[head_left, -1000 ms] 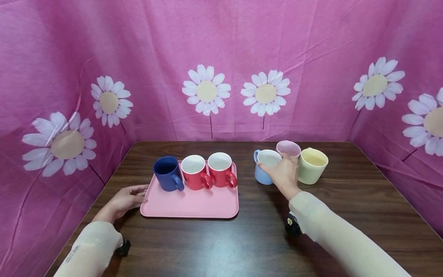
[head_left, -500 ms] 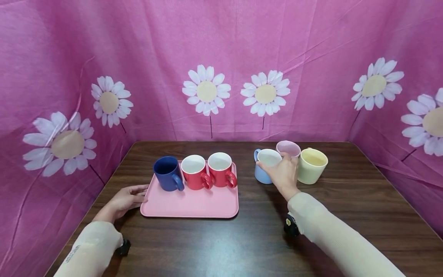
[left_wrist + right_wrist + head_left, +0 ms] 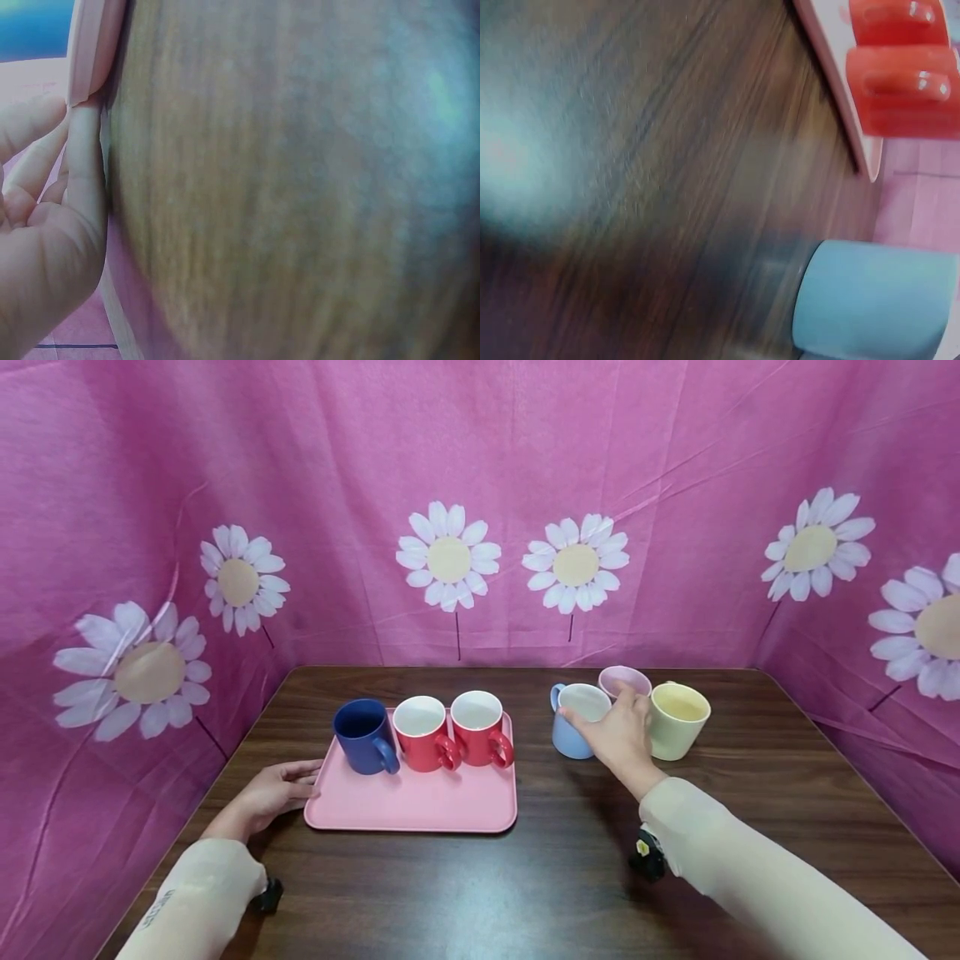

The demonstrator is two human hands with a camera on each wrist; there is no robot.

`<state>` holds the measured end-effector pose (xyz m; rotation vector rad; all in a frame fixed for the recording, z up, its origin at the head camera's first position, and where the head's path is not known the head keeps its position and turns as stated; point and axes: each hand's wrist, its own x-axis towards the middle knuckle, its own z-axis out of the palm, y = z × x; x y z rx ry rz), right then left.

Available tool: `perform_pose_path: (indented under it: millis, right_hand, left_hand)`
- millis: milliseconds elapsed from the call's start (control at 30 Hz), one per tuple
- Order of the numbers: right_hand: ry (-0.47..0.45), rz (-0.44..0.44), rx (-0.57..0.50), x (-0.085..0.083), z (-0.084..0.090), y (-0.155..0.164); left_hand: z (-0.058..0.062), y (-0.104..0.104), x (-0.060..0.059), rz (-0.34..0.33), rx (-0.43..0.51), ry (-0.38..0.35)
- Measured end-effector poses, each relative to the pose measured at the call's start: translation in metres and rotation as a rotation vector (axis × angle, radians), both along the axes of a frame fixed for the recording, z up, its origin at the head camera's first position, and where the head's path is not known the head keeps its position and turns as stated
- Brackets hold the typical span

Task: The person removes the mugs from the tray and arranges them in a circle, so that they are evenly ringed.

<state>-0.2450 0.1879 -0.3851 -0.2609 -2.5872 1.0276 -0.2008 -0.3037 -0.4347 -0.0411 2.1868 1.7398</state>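
Note:
My right hand reaches over a light blue mug on the dark wooden table and grips its rim from above, thumb on the near left side. The right wrist view shows that blue mug low at the right, with no fingers in sight. A pink mug and a pale yellow mug stand right beside it. My left hand lies flat on the table, its fingers straight and touching the left edge of a pink tray.
The pink tray carries a dark blue mug and two red mugs in a row along its far side, handles toward me. Pink daisy-print cloth walls the table on three sides.
My right forearm has swung a little to the right and the hand has turned slightly on the blue mug. The mug, the tray and my left hand stay where they were.

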Motion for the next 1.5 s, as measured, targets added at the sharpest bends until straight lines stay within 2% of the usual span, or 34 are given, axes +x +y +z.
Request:
perform_pose_path:
  millis: [400, 767, 1133, 1500]
  right_hand:
    - [0.014, 0.120, 0.067, 0.024, 0.008, -0.015]
    - [0.002, 0.258, 0.075, 0.033, -0.001, -0.034]
    - [-0.023, 0.440, 0.061, 0.024, -0.016, -0.049]
    - [-0.143, 0.540, -0.009, 0.010, -0.014, -0.058]
  left_hand:
    - [-0.003, -0.003, 0.000, -0.012, 0.011, 0.009]
    - [-0.002, -0.001, 0.001, -0.009, -0.013, 0.013]
    - [-0.001, -0.001, 0.000, -0.006, -0.009, 0.004]
    - [-0.001, 0.000, -0.003, 0.004, -0.027, 0.006]
